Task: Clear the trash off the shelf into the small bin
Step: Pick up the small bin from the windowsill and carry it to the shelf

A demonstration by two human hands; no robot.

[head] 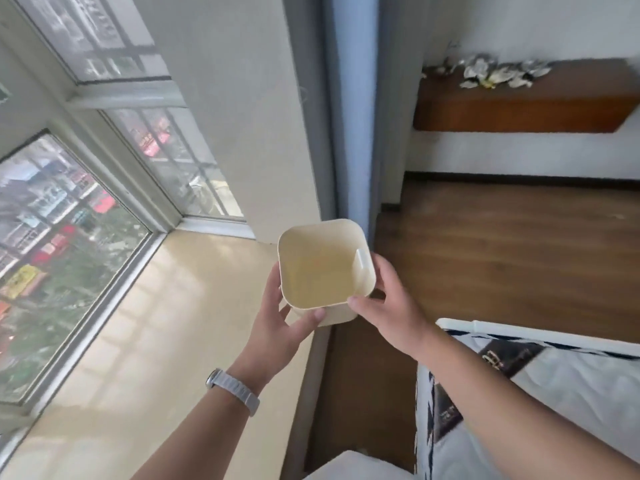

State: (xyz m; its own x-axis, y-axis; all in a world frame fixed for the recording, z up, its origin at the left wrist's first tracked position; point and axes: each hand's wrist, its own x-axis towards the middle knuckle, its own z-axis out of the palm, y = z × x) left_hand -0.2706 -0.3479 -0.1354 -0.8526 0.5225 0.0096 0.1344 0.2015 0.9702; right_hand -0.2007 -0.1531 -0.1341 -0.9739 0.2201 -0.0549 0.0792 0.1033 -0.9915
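1. A bay window (69, 209) is filling the left side of the view, and a pale sill (166, 341) is running beneath it toward the middle; a white wall pillar (249, 109) is standing between the window and the room beyond.
2. The left hand (277, 327), with a grey watch (233, 388) on its wrist, is gripping the small bin (325, 268) at its left wall and near-left corner, fingers curling underneath and thumb lying on the near face.
3. The small bin, cream and square with rounded corners, is being held in the air over the sill's right edge, upright, its open mouth pointing up at the camera; nothing is lying inside it.
4. The right hand (391, 303) is clasping the bin's right wall and near-right corner, thumb pressing the near rim, fingers wrapping the outer side.
5. A wooden floor (502, 244) is spreading to the right, and a white and dark patterned bed cover (536, 403) is lying at the lower right.
6. Well apart from both hands, the brown wall shelf (519, 105) is hanging at the upper right, and crumpled silvery trash (491, 72) is lying in a loose row along its top, toward the left end.
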